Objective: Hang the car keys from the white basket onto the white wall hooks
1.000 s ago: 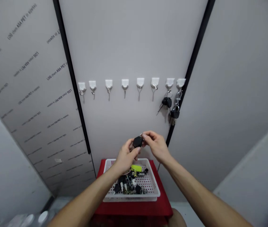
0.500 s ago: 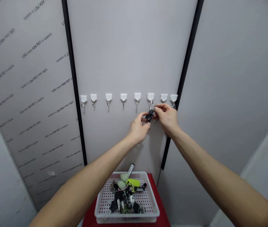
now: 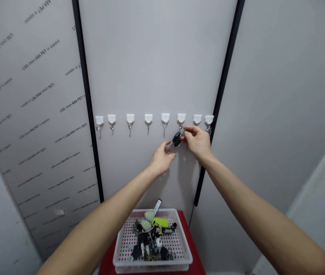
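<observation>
A bunch of keys with black heads (image 3: 176, 139) is in front of the wall panel, just below a white hook (image 3: 181, 118). My right hand (image 3: 199, 143) pinches the metal ring of the keys between thumb and fingertips, close under that hook. The keys slant down to the left from the ring. My left hand (image 3: 162, 158) is at their lower end, its thumb and forefinger apart around the blades. Whether the left fingertips touch the metal, I cannot tell. The right fingertips partly cover the ring, so its contact with the hook is unclear.
Several white hooks (image 3: 148, 118) run in a row across the panel. Below, a white perforated basket (image 3: 116, 258) holds more keys, key fobs and a yellow-green tag (image 3: 160, 222), on a red surface (image 3: 197, 263). Black strips (image 3: 86, 88) border the panel.
My left hand has moved a little down and left, its fingers looser. The keys have shifted slightly left and now slant more. My right hand still pinches the ring, a little further left.
</observation>
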Demonstrator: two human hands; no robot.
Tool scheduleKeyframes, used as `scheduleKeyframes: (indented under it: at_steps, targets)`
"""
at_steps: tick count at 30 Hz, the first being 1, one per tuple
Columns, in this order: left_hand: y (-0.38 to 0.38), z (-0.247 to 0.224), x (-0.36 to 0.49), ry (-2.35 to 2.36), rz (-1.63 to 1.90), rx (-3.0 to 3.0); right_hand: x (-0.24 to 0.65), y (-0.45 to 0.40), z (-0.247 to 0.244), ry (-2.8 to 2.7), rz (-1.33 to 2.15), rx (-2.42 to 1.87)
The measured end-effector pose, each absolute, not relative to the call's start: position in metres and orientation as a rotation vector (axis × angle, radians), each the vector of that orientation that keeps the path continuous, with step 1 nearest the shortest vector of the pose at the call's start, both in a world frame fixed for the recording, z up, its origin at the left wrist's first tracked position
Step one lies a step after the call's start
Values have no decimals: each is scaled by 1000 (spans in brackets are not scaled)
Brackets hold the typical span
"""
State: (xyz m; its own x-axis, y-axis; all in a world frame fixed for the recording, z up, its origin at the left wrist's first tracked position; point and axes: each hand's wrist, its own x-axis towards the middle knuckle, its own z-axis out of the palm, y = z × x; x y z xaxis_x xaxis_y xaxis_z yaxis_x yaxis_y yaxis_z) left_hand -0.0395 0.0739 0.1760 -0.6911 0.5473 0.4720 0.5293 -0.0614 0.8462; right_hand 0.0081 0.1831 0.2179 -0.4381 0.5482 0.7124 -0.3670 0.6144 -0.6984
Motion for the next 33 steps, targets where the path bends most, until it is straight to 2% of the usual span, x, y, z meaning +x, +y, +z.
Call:
scheduleKeyframes:
  at_steps: [5, 11, 15, 26, 33]
  targets:
    - [44, 114, -36, 2101, 1803, 1115, 34, 160, 170, -1779, 753, -82]
    - [1, 11, -24, 2275, 1433, 1093, 47, 123, 46, -2623, 677, 38]
    - [-15, -23, -12, 2504, 1163, 1226, 45, 114, -11, -2941, 519, -110]
    - [-20, -35, -8, 2534, 1096, 1254, 49, 121, -19, -3050, 372, -286]
    - [-21, -37, -7, 2510, 1155, 1243, 54, 126, -33, -3023, 477, -275]
